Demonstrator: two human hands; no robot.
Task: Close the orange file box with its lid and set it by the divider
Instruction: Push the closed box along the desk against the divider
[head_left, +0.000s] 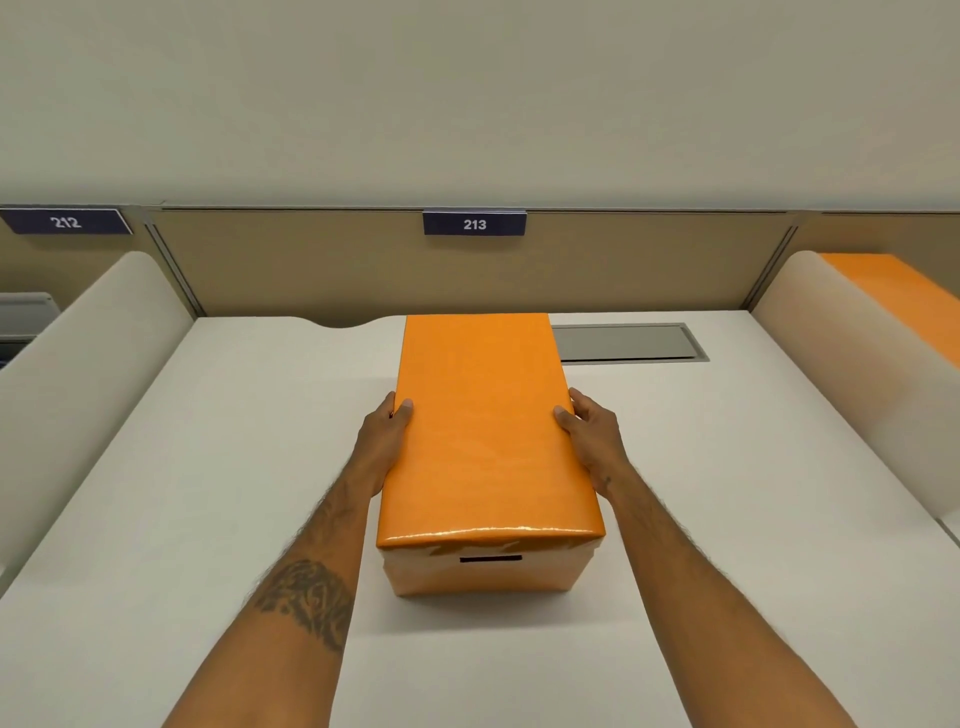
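Head view: the orange box (480, 569) sits mid-desk (156, 493) with its lid (483, 426) on top, far end pointing to 12 o'clock toward the back divider (337, 265). The left hand (382, 441) presses the lid's 9 o'clock edge, the right hand (592, 441) its 3 o'clock edge; thumbs lie on top, other fingers hidden. A "213" sign (474, 223) hangs at 12 o'clock.

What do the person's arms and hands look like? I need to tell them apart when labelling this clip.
Both forearms are bare, with no sleeves, gloves or watch in view. The left forearm carries a large dark tattoo. The right hand has a small dark mark near the wrist. The left hand shows no rings or markings.
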